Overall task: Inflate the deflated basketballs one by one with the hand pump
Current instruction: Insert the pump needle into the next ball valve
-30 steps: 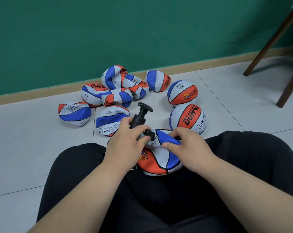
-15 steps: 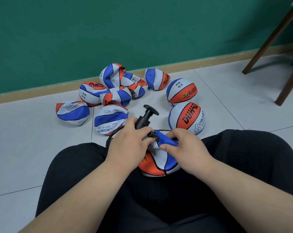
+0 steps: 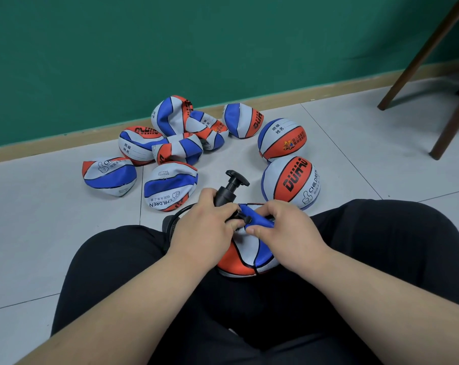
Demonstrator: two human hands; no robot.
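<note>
between the thighs [image 3: 123, 259] the deflated basketball [image 3: 245, 259] lies limp, its blue fold pinched by the right hand [image 3: 289, 233], while the left hand [image 3: 202, 230] clasps the black hand pump [image 3: 227, 192] near its nozzle [image 3: 247, 219]. if that slack skin slides under the pinch, i judge the nozzle could go in crooked or pop out, and the air would leak.

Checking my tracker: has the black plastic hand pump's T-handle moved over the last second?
Yes. The black T-handle has shifted right, closer to the nearer inflated orange-and-white basketball.

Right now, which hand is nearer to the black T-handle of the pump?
Left. The left hand holds the pump body just below the T-handle; the right hand pinches the deflated basketball, lower and to the right.
</note>
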